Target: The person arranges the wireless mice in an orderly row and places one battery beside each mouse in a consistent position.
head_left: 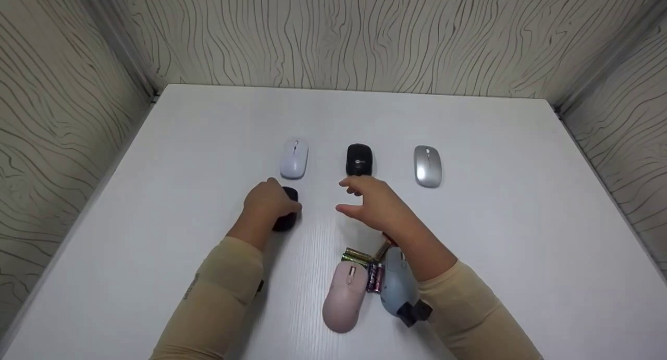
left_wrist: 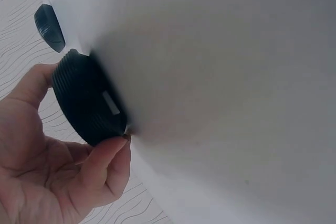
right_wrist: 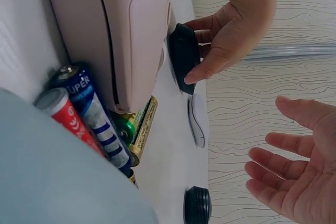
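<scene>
A near black mouse (head_left: 286, 214) is gripped by the left hand (head_left: 268, 201) on the left-centre part of a white table (head_left: 469, 245). Its sides are pinched between the thumb and the fingers, as is seen also in both wrist views; whether its full weight is borne by the table cannot be told. The right hand (head_left: 375, 201) is raised above the table with thumb and fingers spread and gently bent, and nothing is held in it.

Beyond the hands, three mice are set out in a row, well apart: a pale lilac mouse (head_left: 294, 159) at the left, just beyond the gripped one; a far black mouse (head_left: 359, 159) in the middle, beyond the right hand's fingertips; and a silver mouse (head_left: 428, 167) at the right.

Nearer the person, a pink mouse (head_left: 344, 300) and a blue-grey mouse (head_left: 397, 282) are placed side by side, the latter partly covered by a black device (head_left: 414, 313) at the right wrist. Between these two, a blue battery (right_wrist: 97, 111) and a red battery (right_wrist: 76, 121) are seen close together, with green-and-gold batteries (head_left: 356, 257) lying just beyond the pink mouse. Both forearms are covered by beige sleeves (head_left: 224, 282). The table is bordered by walls (head_left: 333, 37) patterned with dark wavy lines.
</scene>
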`<state>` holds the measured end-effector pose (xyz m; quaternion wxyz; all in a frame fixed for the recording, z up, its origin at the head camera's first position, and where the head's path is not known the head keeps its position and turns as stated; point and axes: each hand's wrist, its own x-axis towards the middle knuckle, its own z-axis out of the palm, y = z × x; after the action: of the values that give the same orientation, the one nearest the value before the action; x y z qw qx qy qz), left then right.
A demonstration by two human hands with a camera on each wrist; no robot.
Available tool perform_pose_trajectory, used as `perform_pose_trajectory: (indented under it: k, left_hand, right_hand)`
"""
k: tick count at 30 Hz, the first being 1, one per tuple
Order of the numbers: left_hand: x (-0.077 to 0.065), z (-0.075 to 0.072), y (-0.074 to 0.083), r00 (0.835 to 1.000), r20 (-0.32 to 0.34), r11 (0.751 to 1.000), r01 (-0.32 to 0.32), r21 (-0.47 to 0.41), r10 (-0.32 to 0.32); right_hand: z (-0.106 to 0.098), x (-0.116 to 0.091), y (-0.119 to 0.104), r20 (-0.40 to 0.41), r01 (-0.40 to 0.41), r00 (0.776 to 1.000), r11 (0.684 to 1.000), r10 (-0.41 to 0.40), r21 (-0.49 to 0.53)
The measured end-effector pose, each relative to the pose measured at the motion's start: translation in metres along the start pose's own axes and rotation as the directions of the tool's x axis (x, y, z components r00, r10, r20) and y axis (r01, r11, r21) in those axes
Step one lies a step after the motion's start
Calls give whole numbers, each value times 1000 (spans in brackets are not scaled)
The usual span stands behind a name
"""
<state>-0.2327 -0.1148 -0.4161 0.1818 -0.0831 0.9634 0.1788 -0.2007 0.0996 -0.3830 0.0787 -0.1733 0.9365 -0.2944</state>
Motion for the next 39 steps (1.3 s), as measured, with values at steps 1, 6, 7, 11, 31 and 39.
perform_pose_trajectory:
  k: [1, 6, 7, 11, 31, 39]
  left_hand:
    - [-1, 0, 0, 1000, 2, 1000, -1, -1, 1]
    - [-1, -1, 0, 1000, 0, 1000, -3, -22, 3]
    - [-1, -1, 0, 1000, 0, 1000, -4, -26, 4]
    - [-3, -2, -1, 1000, 8, 999, -1, -45, 1]
    - [-19, -15, -1, 996, -24, 995, -85, 54, 86]
    - [-33, -11, 6, 980, -145, 990, -132, 52, 138]
  right_hand:
    - [0, 0, 0, 2, 1, 1000, 1000, -1, -4]
    - [-2, -1, 0, 7, 1, 1000, 1000, -1, 0]
    - [-2, -1, 0, 7, 0, 1000, 1000, 0, 1]
    - [-3, -2, 1, 4, -8, 1000, 1000, 8, 7]
    - [-3, -21, 3, 106, 6, 994, 999, -1, -46]
    - [-2, -29, 7, 131, 6, 991, 997, 4, -81]
